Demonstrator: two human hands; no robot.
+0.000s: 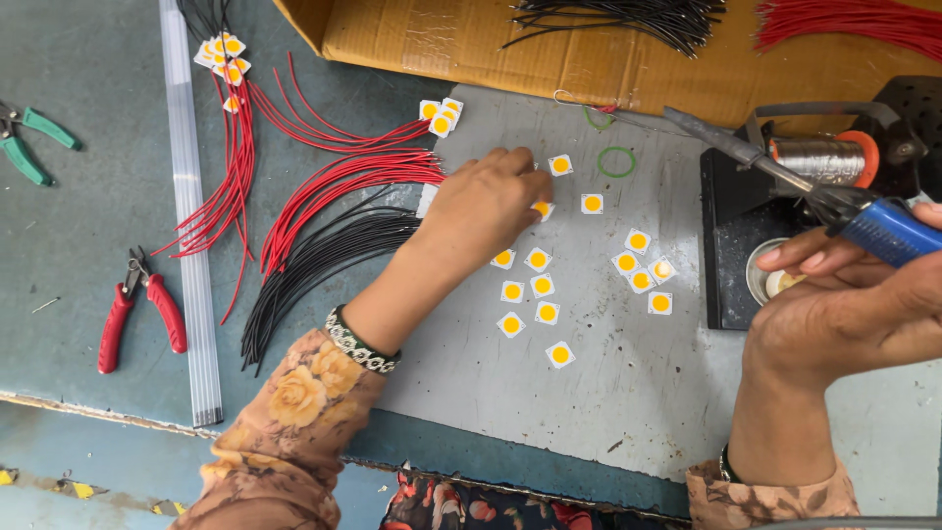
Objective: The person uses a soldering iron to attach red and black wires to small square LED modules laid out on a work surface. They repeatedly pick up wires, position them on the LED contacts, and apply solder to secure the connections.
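My left hand (481, 208) reaches over the grey mat (628, 393), its fingertips pinching a small white square chip with a yellow centre (543, 208). Several more such chips (538, 287) lie scattered on the mat to the right of and below that hand. My right hand (854, 314) grips a soldering iron with a blue handle (888, 231); its metal tip (706, 130) points up and left above the mat. A spool of solder wire (822, 160) sits on the black stand (731, 255) just behind the iron.
Bundles of red wires (334, 182) and black wires (314, 265) lie left of the mat. Red-handled pliers (137, 309) and green-handled cutters (27, 142) rest at far left, beside a clear plastic strip (191, 255). A cardboard box (549, 49) with more wires stands at the back.
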